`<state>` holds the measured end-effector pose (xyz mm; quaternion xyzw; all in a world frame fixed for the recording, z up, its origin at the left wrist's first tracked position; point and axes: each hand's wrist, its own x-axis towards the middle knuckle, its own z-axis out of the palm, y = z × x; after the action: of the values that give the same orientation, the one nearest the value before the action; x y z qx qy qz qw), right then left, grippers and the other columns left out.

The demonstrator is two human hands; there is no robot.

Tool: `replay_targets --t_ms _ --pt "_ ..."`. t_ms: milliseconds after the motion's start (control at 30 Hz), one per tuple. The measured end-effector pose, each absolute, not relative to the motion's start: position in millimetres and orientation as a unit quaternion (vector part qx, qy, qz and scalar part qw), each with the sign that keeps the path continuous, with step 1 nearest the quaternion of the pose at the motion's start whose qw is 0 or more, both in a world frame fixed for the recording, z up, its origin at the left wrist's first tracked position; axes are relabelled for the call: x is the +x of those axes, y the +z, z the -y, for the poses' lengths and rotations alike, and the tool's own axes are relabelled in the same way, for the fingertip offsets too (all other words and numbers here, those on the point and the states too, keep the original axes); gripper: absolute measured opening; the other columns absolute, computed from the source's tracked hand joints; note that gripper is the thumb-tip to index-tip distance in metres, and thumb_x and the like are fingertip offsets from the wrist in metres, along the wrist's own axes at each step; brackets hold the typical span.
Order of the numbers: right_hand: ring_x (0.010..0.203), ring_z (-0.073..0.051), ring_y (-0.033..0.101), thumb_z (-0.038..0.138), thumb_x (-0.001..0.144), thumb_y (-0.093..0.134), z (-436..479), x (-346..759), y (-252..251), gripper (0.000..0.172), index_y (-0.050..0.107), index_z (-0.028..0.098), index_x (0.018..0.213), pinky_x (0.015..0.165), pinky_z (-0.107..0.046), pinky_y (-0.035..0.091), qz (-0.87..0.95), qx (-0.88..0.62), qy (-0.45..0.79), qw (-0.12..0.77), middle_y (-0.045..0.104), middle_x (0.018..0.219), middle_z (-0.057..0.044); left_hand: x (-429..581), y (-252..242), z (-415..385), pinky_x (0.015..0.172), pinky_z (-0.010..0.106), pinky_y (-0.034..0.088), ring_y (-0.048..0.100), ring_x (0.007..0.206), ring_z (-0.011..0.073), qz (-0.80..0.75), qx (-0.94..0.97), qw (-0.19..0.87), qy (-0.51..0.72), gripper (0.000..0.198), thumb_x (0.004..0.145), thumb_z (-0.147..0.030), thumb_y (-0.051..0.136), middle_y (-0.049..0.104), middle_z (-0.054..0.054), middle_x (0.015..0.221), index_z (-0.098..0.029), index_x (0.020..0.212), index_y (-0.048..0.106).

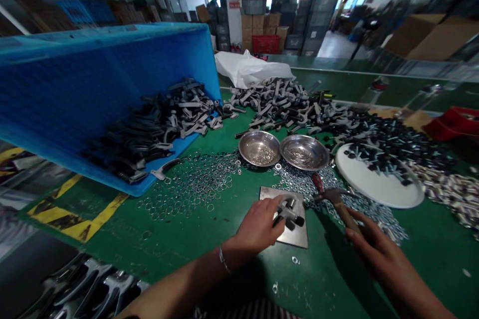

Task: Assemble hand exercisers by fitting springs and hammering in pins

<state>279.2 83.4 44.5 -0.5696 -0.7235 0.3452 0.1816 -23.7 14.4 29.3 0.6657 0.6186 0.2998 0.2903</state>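
My left hand [260, 224] is closed around a small metal clamp part with black ends [290, 212], holding it on a square steel plate [294, 239]. In my right hand [374, 244] is a hammer [342, 209], gripped by its wooden handle. The hammer's head is raised to the right of the plate, apart from the part. Beyond the plate stand two steel bowls [259, 134] [305, 138] with small metal pieces in them. A red-handled tool [318, 182] lies just behind the hammer head.
A blue crate [213, 65] tipped on its side holds many black-and-grey levers [160, 129]. More levers [284, 99] are heaped at the back. Loose rings [198, 184] cover the table at left. A white plate [359, 179] bears black-headed bolts [377, 159] at right.
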Motion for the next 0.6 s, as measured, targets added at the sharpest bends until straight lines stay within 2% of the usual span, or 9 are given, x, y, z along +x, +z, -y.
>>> replay_targets --t_ms 33,100,167,233,333,467,533,600 --pt "0.047 -0.022 0.063 0.056 0.092 0.049 -85.9 289.2 40.6 0.056 0.052 0.027 0.14 0.041 -0.034 0.05 0.719 -0.578 0.351 0.16 0.078 0.088 -0.007 -27.4 31.7 -16.2 0.096 0.046 0.047 0.062 0.107 0.029 -0.609 0.626 0.355 0.334 0.052 0.093 -0.034 0.053 0.065 0.015 0.118 -0.019 0.141 0.043" --pt "0.059 -0.026 0.067 0.056 0.092 0.047 -96.9 303.1 34.1 0.051 0.063 0.023 0.127 0.052 -0.039 0.055 0.762 -0.555 0.311 0.118 0.076 0.089 -0.01 -35.4 36.0 -20.9 0.092 0.042 0.05 0.063 0.104 0.0269 -0.608 0.562 0.419 0.373 0.051 0.091 -0.038 0.056 0.065 0.014 0.116 -0.02 0.137 0.045" --pt "0.081 -0.031 0.07 0.052 0.092 0.046 -115.3 301.4 30.9 0.043 0.07 0.02 0.109 0.073 -0.044 0.056 0.822 -0.517 0.211 0.109 0.074 0.095 -0.014 -42.4 38.3 -25.5 0.1 0.045 0.046 0.057 0.115 0.029 -0.642 0.564 0.364 0.371 0.05 0.088 -0.036 0.061 0.061 0.015 0.124 -0.019 0.133 0.048" --pt "0.093 -0.031 0.067 0.046 0.095 0.044 -137.9 281.7 29.8 0.039 0.069 0.018 0.104 0.084 -0.044 0.052 0.85 -0.505 0.122 0.091 0.071 0.1 -0.016 -46.0 37.9 -27.7 0.106 0.048 0.039 0.051 0.121 0.0296 -0.659 0.616 0.276 0.332 0.039 0.088 -0.031 0.061 0.059 0.013 0.126 -0.019 0.124 0.056" --pt "0.091 -0.031 0.067 0.044 0.097 0.044 -169.6 235.1 26.9 0.036 0.065 0.015 0.099 0.08 -0.042 0.051 0.842 -0.534 0.07 0.037 0.07 0.099 -0.018 -44.3 32.8 -24.4 0.102 0.047 0.041 0.052 0.115 0.0286 -0.64 0.68 0.245 0.259 0.03 0.088 -0.033 0.062 0.061 0.011 0.118 -0.019 0.115 0.061" --pt "0.08 -0.033 0.069 0.041 0.094 0.051 -189.8 200.6 21.9 0.028 0.06 0.015 0.096 0.062 -0.038 0.048 0.824 -0.563 0.06 0.015 0.071 0.093 -0.02 -37.8 24.1 -16.5 0.103 0.047 0.039 0.049 0.118 0.0301 -0.654 0.683 0.225 0.235 0.044 0.084 -0.035 0.069 0.058 0.011 0.125 -0.02 0.123 0.058" --pt "0.076 -0.032 0.069 0.039 0.094 0.051 -189.1 203.9 26.2 0.026 0.058 0.015 0.098 0.061 -0.037 0.047 0.821 -0.568 0.055 0.004 0.071 0.087 -0.019 -36.4 20.9 -15.8 0.104 0.046 0.037 0.049 0.119 0.0295 -0.654 0.679 0.228 0.243 0.043 0.084 -0.034 0.069 0.058 0.01 0.127 -0.02 0.123 0.057" --pt "0.075 -0.031 0.069 0.041 0.092 0.052 -181.7 210.8 37.5 0.027 0.056 0.016 0.1 0.063 -0.038 0.048 0.815 -0.572 0.081 0.042 0.071 0.085 -0.017 -36.4 18.3 -17.3 0.105 0.046 0.037 0.048 0.119 0.0293 -0.652 0.676 0.235 0.25 0.042 0.083 -0.033 0.069 0.058 0.01 0.127 -0.02 0.122 0.058"
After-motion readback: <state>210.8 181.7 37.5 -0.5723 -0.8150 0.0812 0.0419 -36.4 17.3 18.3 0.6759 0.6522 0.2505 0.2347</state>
